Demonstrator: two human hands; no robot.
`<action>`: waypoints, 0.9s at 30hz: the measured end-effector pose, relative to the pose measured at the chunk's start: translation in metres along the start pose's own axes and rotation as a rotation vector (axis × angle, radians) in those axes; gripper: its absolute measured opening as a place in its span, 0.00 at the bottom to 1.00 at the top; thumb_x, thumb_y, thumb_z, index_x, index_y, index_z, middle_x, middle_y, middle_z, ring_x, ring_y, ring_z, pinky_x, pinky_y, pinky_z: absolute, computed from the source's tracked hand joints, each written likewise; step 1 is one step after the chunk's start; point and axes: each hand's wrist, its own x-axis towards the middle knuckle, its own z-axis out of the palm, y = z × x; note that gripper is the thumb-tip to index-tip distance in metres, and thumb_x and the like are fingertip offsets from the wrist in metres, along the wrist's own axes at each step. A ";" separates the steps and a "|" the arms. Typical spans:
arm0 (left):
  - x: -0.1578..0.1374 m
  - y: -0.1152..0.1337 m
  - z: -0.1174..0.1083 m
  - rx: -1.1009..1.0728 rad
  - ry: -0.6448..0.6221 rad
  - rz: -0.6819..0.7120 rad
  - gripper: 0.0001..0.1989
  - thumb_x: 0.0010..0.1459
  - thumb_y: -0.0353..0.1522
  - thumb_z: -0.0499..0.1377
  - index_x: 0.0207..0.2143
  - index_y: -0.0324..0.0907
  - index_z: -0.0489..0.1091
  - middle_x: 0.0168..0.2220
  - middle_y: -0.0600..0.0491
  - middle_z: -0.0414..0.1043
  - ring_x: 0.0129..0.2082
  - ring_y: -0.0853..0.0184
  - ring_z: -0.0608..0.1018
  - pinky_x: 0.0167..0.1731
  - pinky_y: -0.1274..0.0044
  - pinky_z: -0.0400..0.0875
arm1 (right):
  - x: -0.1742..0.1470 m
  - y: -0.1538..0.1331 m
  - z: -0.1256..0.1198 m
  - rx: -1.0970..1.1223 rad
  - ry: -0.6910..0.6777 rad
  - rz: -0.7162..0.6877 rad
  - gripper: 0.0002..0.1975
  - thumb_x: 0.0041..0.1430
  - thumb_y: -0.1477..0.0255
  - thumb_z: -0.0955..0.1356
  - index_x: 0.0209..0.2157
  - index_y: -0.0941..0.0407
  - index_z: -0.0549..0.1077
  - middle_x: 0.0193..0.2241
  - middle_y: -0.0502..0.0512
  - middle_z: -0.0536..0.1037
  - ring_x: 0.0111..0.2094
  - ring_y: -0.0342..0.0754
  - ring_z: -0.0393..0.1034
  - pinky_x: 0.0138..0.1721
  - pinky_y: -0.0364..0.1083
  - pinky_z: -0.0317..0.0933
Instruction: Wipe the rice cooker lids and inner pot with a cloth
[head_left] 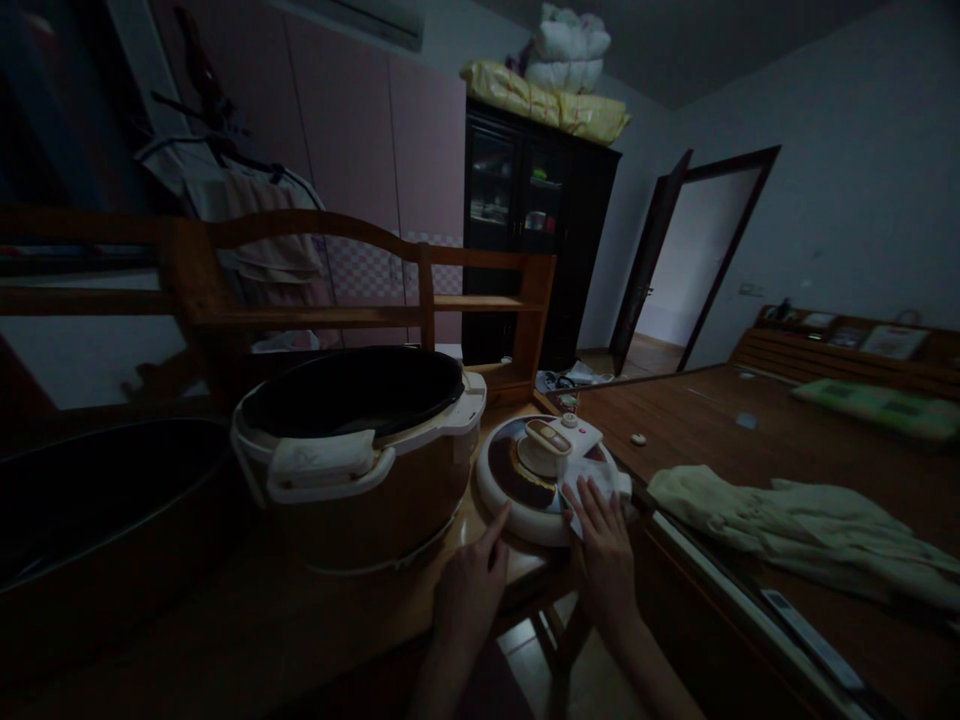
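Note:
A round pressure cooker lid (491,485), cream-rimmed with a brown top and a raised handle, lies on a wooden table. My right hand (606,545) holds a thin white wipe (589,475) against the lid's right side, its fingers stretched over it. At the lid's near edge is my left hand (472,580), index finger stretched out to the rim and the other fingers curled, with nothing visible in it. Just left of the lid stands the open cooker body (375,520), white-rimmed with side handles and a dark inside.
A large dark pot (112,520) is at far left. Behind the cooker rises a wooden shelf rail (315,316). To the right, a lower brown surface (697,420) carries a pale crumpled garment (795,520) and a slim grey-white object (814,640).

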 end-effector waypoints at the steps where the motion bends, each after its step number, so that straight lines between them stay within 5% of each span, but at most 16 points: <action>1: 0.000 0.000 0.000 -0.005 -0.001 0.000 0.26 0.64 0.34 0.51 0.63 0.58 0.54 0.36 0.50 0.80 0.34 0.63 0.80 0.29 0.78 0.62 | -0.001 -0.003 -0.001 0.014 -0.001 -0.002 0.25 0.65 0.76 0.58 0.63 0.54 0.58 0.65 0.57 0.55 0.67 0.55 0.44 0.65 0.64 0.40; 12: 0.000 -0.002 0.004 -0.061 0.007 0.003 0.25 0.64 0.34 0.51 0.63 0.58 0.56 0.39 0.49 0.80 0.36 0.63 0.80 0.31 0.77 0.64 | -0.017 -0.023 -0.010 0.156 -0.058 -0.095 0.33 0.59 0.81 0.57 0.66 0.56 0.51 0.67 0.57 0.51 0.67 0.57 0.41 0.64 0.63 0.46; 21: -0.001 -0.003 0.004 -0.034 0.004 0.004 0.25 0.64 0.34 0.50 0.63 0.58 0.55 0.36 0.49 0.80 0.33 0.63 0.80 0.28 0.78 0.62 | -0.019 0.006 -0.029 0.209 -0.140 -0.213 0.31 0.62 0.79 0.58 0.66 0.57 0.51 0.65 0.59 0.55 0.66 0.55 0.46 0.62 0.59 0.53; 27: -0.001 0.001 -0.001 -0.022 -0.008 -0.014 0.25 0.65 0.34 0.50 0.63 0.54 0.56 0.34 0.48 0.79 0.34 0.63 0.80 0.29 0.78 0.63 | -0.019 0.031 -0.039 0.275 -0.133 -0.091 0.25 0.65 0.74 0.58 0.63 0.56 0.59 0.64 0.59 0.58 0.65 0.53 0.50 0.62 0.56 0.52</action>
